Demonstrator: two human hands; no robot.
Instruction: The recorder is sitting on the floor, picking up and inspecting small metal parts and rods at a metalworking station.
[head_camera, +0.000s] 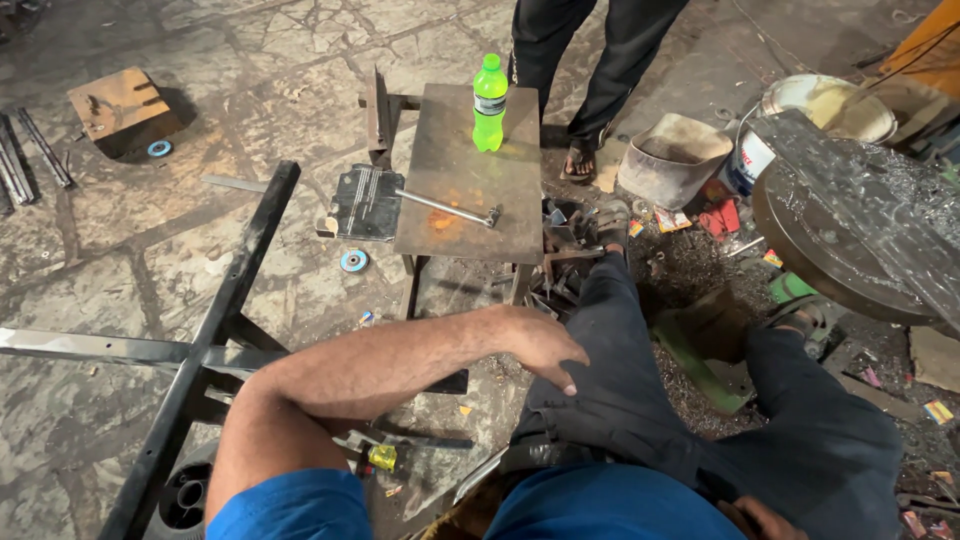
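Note:
My left hand (545, 347) rests on my dark trouser leg (610, 340), fingers loosely spread and holding nothing; the bare forearm crosses in front of me. Only a sliver of my right hand (768, 519) shows at the bottom edge, against my other leg, and its fingers are hidden. In front stands a small rusty metal table (470, 200). A green plastic bottle (489, 103) stands upright on its far end. A steel hammer (450, 209) lies across its near left part, handle sticking out over the edge.
Another person's legs (590, 60) stand behind the table. A black steel frame (215, 320) lies on the stone floor at left. Grinding discs (353, 260), a wooden block (120, 108), buckets (672, 155), a round metal plate (850, 230) and scrap lie around.

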